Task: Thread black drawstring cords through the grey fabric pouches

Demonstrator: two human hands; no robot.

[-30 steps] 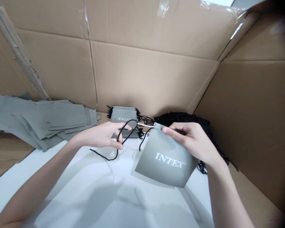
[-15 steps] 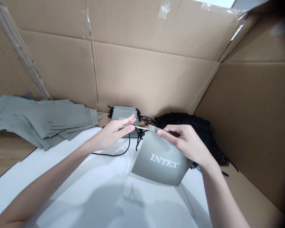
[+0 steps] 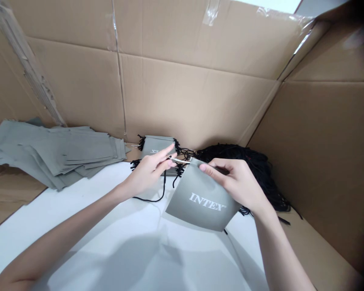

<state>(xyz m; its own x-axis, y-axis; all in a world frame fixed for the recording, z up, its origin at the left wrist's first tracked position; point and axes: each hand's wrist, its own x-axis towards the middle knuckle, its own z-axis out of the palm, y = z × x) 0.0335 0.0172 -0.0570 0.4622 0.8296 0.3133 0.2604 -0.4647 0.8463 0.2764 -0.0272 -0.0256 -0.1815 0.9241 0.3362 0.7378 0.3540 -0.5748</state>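
My right hand (image 3: 236, 178) pinches the top edge of a grey pouch (image 3: 204, 190) printed INTEX, which hangs tilted over the white surface. A thin metallic tool (image 3: 180, 161) runs from the pouch's top left corner to my left hand (image 3: 153, 167). The thumb and fingers of my left hand are closed round the tool's other end, where a black cord (image 3: 164, 184) is attached and loops down below the hand. Behind my left hand lies a stack of grey pouches (image 3: 157, 143) with black cord ends at its sides.
A spread pile of grey pouches (image 3: 79, 147) without visible cords lies at the left. At the back right sits a heap of black cords (image 3: 255, 161). Cardboard walls (image 3: 194, 93) stand behind and at the right of the white table surface (image 3: 115, 242).
My left hand has shifted slightly right, closer to the pouch, and the cord loop has drawn in with it. The pouch's lower edge has moved slightly up and left.
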